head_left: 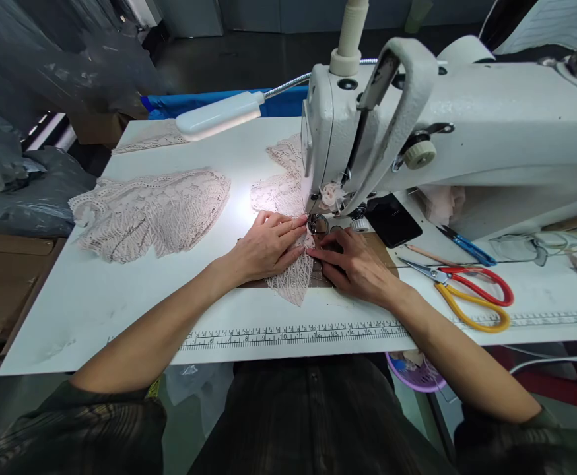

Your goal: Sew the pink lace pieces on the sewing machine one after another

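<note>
A pale pink lace piece [293,282] lies under the needle area of a white sewing machine [325,132], its pointed end toward me. My left hand [269,245] rests flat on the lace with fingers stretched out, the fingertips close to the presser foot [317,224]. From the other side, my right hand [355,260] has its fingers bent, with the thumb and a fingertip closed at the edge of the lace. More of the same lace spreads behind the foot. The needle tip is hidden.
Further lace pieces [154,211] lie at the left. A lamp [222,115] hangs over the table. On the right are scissors [467,290], blue thread snips [469,245], a pencil [432,256] and a black phone [392,221]. A printed ruler [288,335] runs along the front edge.
</note>
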`<state>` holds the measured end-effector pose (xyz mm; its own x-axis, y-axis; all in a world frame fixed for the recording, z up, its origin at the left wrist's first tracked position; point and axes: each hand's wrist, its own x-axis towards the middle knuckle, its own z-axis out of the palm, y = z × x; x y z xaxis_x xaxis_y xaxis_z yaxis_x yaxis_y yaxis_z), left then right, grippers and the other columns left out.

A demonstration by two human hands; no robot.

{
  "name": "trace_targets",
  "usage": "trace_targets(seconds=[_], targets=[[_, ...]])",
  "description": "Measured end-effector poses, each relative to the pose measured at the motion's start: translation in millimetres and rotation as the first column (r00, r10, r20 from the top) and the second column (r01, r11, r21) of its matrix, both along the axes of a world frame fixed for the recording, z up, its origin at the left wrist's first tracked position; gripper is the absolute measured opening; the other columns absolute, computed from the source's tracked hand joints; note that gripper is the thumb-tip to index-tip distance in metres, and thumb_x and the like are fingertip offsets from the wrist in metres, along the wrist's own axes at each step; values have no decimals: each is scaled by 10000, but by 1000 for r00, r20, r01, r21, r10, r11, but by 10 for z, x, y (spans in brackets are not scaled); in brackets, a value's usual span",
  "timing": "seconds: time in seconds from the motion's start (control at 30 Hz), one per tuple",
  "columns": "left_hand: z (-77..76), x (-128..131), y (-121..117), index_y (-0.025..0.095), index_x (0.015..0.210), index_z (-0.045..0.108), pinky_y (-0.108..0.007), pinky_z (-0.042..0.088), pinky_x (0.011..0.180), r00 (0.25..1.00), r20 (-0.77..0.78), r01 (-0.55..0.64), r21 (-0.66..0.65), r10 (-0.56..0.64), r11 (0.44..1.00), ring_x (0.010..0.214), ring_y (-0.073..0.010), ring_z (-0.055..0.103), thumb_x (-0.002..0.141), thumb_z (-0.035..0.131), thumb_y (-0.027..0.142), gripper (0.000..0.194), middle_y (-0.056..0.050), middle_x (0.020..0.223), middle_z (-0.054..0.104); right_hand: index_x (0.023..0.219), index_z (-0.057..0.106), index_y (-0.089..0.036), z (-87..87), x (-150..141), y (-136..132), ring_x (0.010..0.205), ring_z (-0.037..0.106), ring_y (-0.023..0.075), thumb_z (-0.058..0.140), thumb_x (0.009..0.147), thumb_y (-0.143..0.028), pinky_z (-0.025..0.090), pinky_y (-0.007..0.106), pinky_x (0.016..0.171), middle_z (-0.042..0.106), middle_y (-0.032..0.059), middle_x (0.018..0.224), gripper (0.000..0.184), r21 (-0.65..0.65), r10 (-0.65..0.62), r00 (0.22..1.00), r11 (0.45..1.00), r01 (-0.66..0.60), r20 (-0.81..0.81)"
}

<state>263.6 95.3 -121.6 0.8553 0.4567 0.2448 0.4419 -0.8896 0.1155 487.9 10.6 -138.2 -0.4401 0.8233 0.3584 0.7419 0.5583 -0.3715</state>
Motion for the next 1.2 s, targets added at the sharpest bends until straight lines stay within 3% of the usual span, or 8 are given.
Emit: trace_targets(seconds=[0.37, 0.67, 1.07, 1.2], targets=[[-3, 57, -54, 104, 1256, 603, -495, 387, 934, 999, -42, -4, 99, 8, 995, 1124, -309, 550, 1011, 388, 334, 398, -170, 1445, 528, 1152, 713, -267, 1, -54, -5, 1022, 520, 261, 537, 926, -215, 467, 460, 921, 601, 103, 1108, 290, -4, -49, 998, 999, 49, -34], [7, 41, -34, 138, 1253, 627, -481, 380, 942, 999, -32, -11, 73, 13, 997, 1029, -293, 561, 992, 417, 372, 409, -110, 1414, 572, 1111, 739, -275, 20, -47, 11, 1040, 538, 261, 558, 893, -183, 485, 459, 896, 605, 94, 1077, 298, -1, -38, 996, 999, 38, -76], [24, 50, -79, 144, 1271, 612, -531, 352, 1026, 999, -16, -31, 24, 31, 999, 1102, -297, 563, 997, 411, 347, 396, -126, 1419, 564, 1237, 691, -300, 27, -22, 3, 1055, 534, 270, 560, 911, -207, 486, 470, 914, 603, 104, 1108, 363, -16, -22, 1000, 1000, 22, -10], [-24, 62, -116, 141, 1258, 612, -555, 360, 1024, 997, 52, -68, 78, 64, 995, 1132, -308, 569, 997, 433, 331, 370, -152, 1410, 564, 1275, 665, -306, 24, -5, -7, 1065, 526, 276, 544, 929, -221, 480, 480, 911, 600, 113, 1136, 376, -4, 1, 1000, 1000, -1, 18]])
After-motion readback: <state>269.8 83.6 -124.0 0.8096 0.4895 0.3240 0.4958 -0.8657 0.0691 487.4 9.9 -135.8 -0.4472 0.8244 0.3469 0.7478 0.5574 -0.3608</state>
